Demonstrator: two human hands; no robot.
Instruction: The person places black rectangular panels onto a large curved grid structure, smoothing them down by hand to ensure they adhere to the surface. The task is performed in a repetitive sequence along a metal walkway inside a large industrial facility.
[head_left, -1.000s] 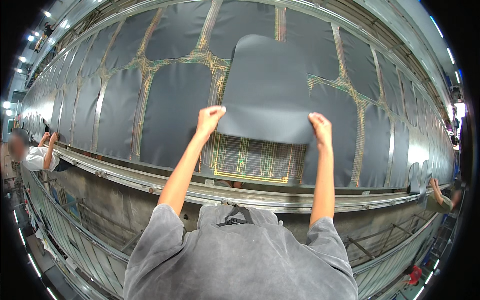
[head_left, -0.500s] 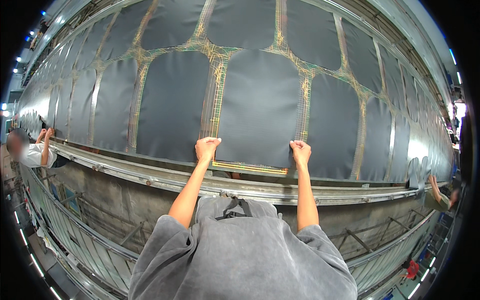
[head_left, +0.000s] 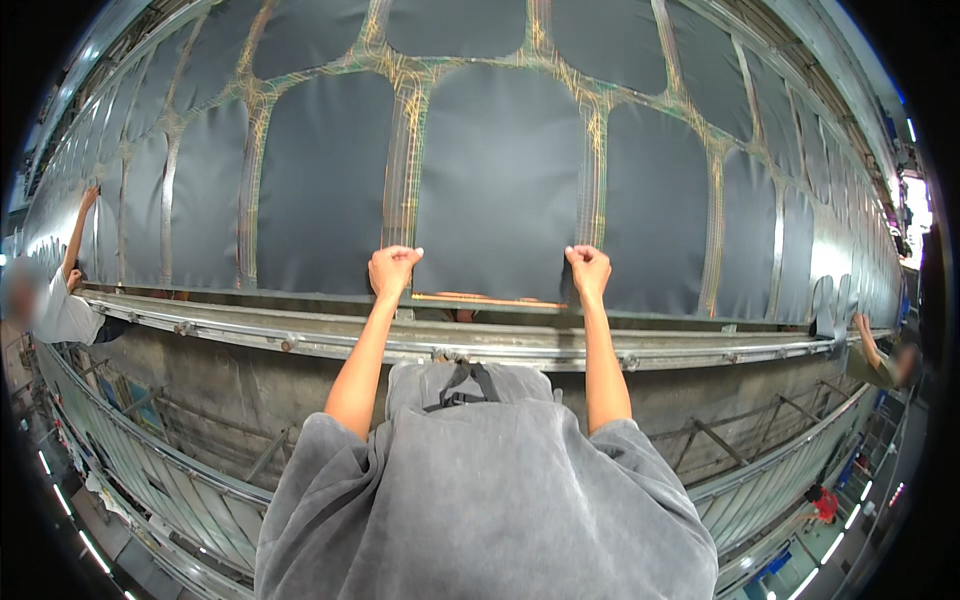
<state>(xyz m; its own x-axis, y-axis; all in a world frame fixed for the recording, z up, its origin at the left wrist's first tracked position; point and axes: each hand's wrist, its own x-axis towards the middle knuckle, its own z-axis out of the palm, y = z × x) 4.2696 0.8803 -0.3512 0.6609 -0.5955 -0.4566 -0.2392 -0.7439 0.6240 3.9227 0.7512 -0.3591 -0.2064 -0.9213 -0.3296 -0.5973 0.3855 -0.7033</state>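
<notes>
A dark grey flexible panel [head_left: 500, 180] with a rounded far end lies on the long table [head_left: 403, 165], whose bare strips show yellow, green and orange lines. My left hand [head_left: 394, 270] pinches the panel at its near left corner. At the near right corner, the fingers of my right hand [head_left: 588, 268] are closed on the same panel. A thin orange and yellow line shows along the panel's near edge, between my hands. Similar dark panels [head_left: 322, 190] lie on both sides and in a row beyond.
A metal rail [head_left: 250, 328] runs along the table's near side, in front of my body. To the left, a person [head_left: 70, 310] reaches over the table; another person [head_left: 870, 360] works at the right, by hanging panel ends [head_left: 828, 310]. Slatted railings [head_left: 190, 490] stand below.
The panel's near edge has come closer to me, covering more of the coloured lines there. Both hands keep their pinch. The person at left has stretched an arm further over the table.
</notes>
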